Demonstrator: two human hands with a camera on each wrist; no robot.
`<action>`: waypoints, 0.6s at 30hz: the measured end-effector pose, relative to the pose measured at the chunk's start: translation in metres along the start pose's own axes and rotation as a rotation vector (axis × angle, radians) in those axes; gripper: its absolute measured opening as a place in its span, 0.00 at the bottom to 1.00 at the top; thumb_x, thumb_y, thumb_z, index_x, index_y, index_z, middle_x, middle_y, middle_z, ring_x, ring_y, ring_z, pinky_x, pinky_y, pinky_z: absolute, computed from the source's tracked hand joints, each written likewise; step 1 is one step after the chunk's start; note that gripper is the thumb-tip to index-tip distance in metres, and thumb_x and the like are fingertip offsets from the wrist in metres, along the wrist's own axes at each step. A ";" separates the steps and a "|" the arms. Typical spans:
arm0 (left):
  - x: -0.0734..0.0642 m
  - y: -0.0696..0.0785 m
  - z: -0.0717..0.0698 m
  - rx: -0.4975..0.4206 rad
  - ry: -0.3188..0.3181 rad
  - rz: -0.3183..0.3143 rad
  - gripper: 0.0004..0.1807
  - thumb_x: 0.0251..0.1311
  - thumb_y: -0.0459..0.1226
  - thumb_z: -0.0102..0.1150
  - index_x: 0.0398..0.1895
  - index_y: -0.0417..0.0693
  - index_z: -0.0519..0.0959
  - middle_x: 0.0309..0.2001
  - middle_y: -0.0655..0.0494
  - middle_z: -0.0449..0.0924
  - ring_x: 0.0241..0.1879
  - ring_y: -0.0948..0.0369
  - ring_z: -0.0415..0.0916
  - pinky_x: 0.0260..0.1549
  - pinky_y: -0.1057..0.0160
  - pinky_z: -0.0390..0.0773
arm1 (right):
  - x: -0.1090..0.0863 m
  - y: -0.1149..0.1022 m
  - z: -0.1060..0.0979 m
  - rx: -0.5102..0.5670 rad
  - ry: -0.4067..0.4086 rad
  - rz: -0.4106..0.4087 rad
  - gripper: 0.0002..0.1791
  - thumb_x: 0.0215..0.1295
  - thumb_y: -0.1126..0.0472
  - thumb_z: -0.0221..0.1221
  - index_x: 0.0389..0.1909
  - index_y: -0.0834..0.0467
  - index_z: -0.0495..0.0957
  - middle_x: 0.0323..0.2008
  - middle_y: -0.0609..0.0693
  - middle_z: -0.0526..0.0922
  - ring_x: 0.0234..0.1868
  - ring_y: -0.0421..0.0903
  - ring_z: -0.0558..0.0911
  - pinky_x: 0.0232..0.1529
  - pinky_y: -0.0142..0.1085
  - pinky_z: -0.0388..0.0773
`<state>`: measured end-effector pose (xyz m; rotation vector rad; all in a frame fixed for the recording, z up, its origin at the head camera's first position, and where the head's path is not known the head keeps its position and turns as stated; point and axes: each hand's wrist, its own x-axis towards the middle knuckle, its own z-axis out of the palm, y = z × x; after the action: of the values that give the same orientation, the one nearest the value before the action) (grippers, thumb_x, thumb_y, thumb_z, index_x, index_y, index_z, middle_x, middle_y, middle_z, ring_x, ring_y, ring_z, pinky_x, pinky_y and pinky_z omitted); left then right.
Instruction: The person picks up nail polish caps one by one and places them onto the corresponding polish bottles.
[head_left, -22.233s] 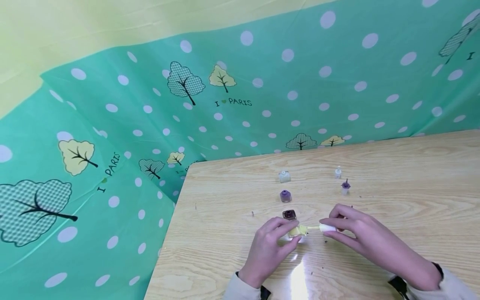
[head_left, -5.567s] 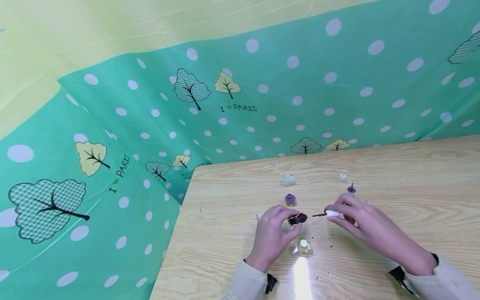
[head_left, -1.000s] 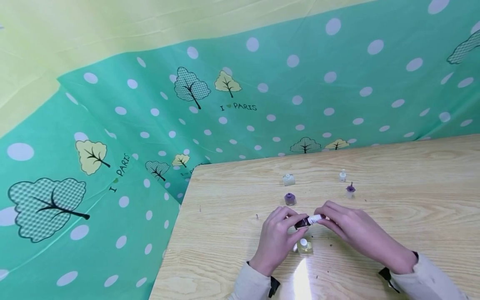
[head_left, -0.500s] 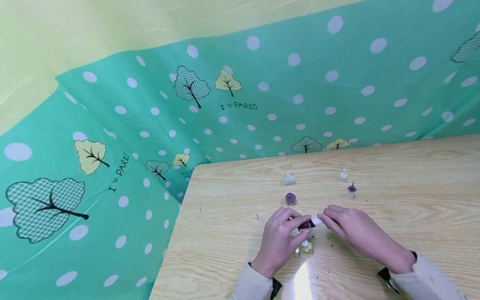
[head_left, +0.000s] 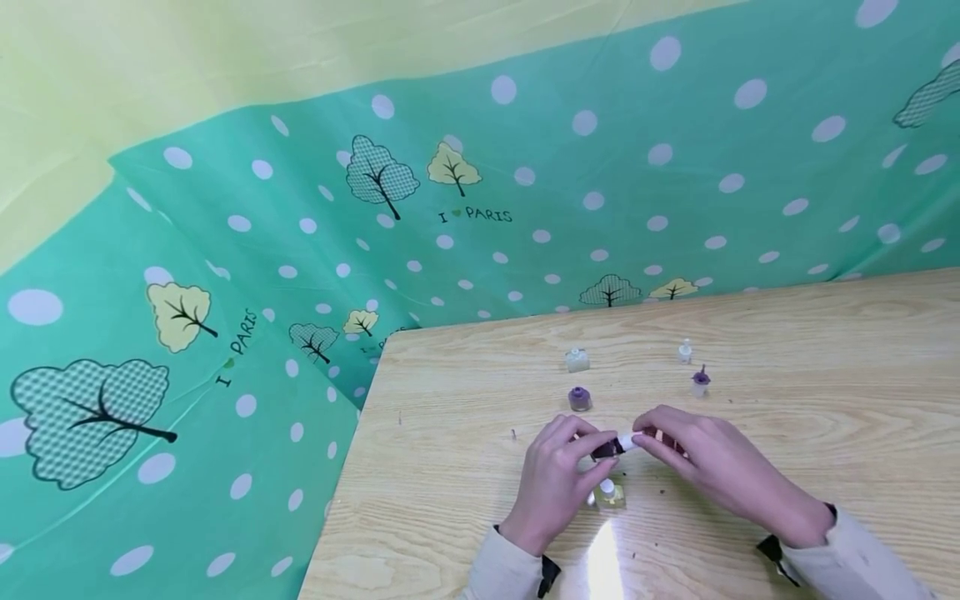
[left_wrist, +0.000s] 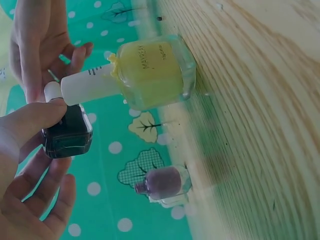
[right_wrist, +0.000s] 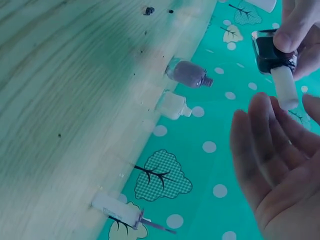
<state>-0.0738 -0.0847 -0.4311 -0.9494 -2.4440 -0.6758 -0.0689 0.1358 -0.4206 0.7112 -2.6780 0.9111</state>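
Observation:
My left hand point(head_left: 553, 477) grips a small dark red nail polish bottle point(left_wrist: 67, 132) on its side, thumb on one face and fingers on the other. A white cap point(right_wrist: 285, 87) sits on the bottle's neck, pointing right. My right hand point(head_left: 693, 450) is at the cap's end; in the right wrist view its fingers point(right_wrist: 260, 145) are spread and loosely bent around it, with a gap at the thumb. Just below the hands stands a yellow nail polish bottle point(left_wrist: 152, 72) with its white cap on and yellow polish smeared at the collar.
Behind the hands stand an uncapped purple bottle point(head_left: 580, 398) and an uncapped clear bottle point(head_left: 577, 360). To their right, a purple brush cap point(head_left: 701, 382) and a clear one point(head_left: 685, 351) stand brush up. Dark specks dot the wooden table point(head_left: 420, 500); a patterned cloth point(head_left: 480, 250) hangs behind.
Earlier my hands held the yellow bottle and its brush; it now stands capped. The dark red bottle's brush, out 5.6 s ago, is back in. Just now my right fingers have loosened around the cap.

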 end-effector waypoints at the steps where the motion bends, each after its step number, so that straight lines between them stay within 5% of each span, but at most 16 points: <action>1: 0.000 0.000 0.000 0.000 0.001 -0.004 0.17 0.51 0.40 0.75 0.45 0.52 0.87 0.39 0.65 0.82 0.39 0.69 0.77 0.43 0.79 0.73 | 0.000 0.000 0.000 0.005 0.006 -0.016 0.05 0.67 0.55 0.63 0.42 0.47 0.82 0.30 0.32 0.79 0.27 0.25 0.71 0.25 0.26 0.73; 10: 0.000 -0.002 0.001 -0.021 0.009 -0.006 0.17 0.50 0.39 0.76 0.45 0.51 0.87 0.38 0.64 0.82 0.39 0.69 0.77 0.42 0.79 0.72 | 0.000 0.006 0.001 -0.017 0.069 -0.196 0.18 0.53 0.66 0.72 0.44 0.47 0.82 0.39 0.35 0.83 0.33 0.26 0.77 0.28 0.26 0.79; 18: 0.001 -0.002 0.002 0.004 -0.001 -0.007 0.17 0.51 0.41 0.75 0.45 0.52 0.87 0.38 0.65 0.82 0.39 0.70 0.77 0.43 0.79 0.73 | 0.001 0.005 0.001 -0.068 0.058 -0.176 0.13 0.57 0.64 0.70 0.41 0.45 0.82 0.36 0.33 0.81 0.32 0.26 0.76 0.29 0.27 0.79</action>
<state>-0.0764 -0.0840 -0.4328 -0.9406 -2.4498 -0.6727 -0.0726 0.1383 -0.4232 0.8750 -2.5349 0.7796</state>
